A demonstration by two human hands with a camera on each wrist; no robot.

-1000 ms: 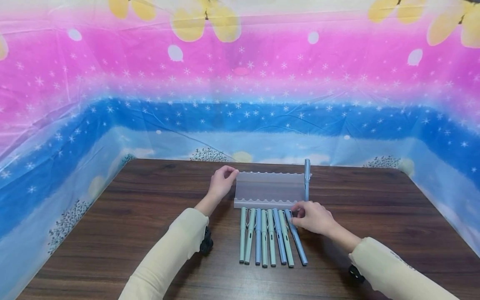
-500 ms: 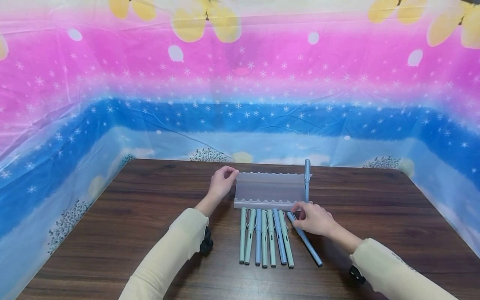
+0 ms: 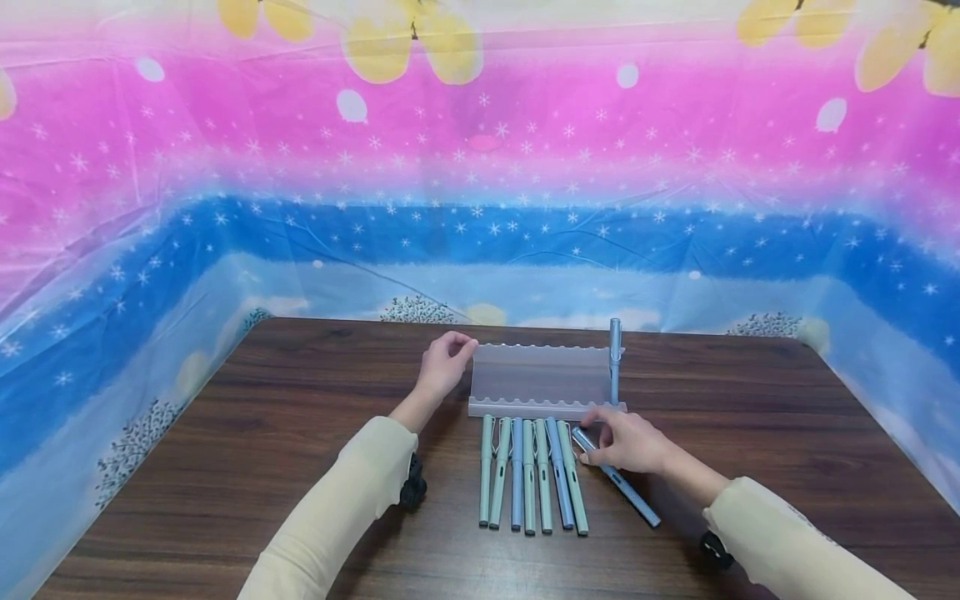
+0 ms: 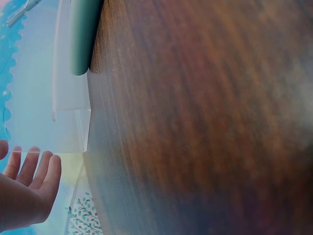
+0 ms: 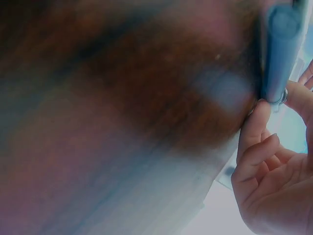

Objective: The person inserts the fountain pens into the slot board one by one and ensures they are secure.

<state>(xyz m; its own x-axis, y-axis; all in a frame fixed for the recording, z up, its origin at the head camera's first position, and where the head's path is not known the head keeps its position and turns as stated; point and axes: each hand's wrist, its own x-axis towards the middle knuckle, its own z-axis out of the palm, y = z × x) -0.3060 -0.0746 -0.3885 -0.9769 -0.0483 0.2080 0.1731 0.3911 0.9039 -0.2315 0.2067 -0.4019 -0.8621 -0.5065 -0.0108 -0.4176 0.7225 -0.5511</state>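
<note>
R hand (image 3: 626,442) pinches blue pen (image 3: 622,483), top end hidden by fingers. L hand (image 3: 442,367) fingers curled on pen rack (image 3: 540,375) corner; grip unclear.

Both arms are dressed alike in long sleeves of pale cream cloth. The left sleeve (image 3: 330,508) is smooth and plain, loose along the forearm and ending at the wrist. The right sleeve (image 3: 787,542) matches it and bears faint small dark markings near its cuff, too small to read. Under each wrist sits a small black device, one at the left cuff (image 3: 412,487), one at the right cuff (image 3: 712,548). Both hands are bare, with no gloves.
</note>
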